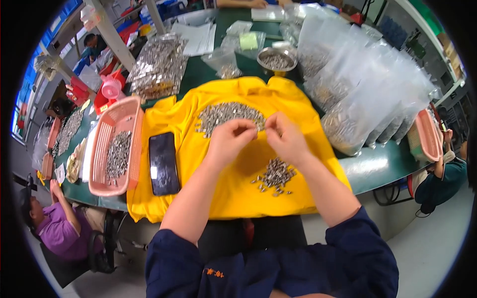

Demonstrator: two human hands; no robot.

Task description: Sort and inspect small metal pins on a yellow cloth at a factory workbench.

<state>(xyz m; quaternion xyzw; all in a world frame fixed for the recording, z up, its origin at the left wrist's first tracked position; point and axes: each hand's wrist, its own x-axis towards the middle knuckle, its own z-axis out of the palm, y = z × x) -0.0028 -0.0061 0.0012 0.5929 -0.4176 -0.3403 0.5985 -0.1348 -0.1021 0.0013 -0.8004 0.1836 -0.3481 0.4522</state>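
Note:
Both my hands are raised over a yellow cloth (198, 154) spread on the table. My left hand (231, 138) is closed in a pinch at the near edge of a wide heap of small silvery metal parts (229, 112). Close beside it, my right hand (284, 136) is also closed, fingertips together. Whatever the fingers hold is too small or hidden to make out. Nearer me, below the right hand, lies a smaller pile of small metal parts (276, 175), with a few loose ones around it. A black phone (163, 164) rests on the cloth at the left.
A pink basket (140, 144) with metal parts stands left of the phone. Behind it are stacked bags of silvery parts (158, 64). A metal bowl (276, 72) sits at the back. Large clear bags (367, 89) crowd the right side. Other people (64, 226) sit nearby.

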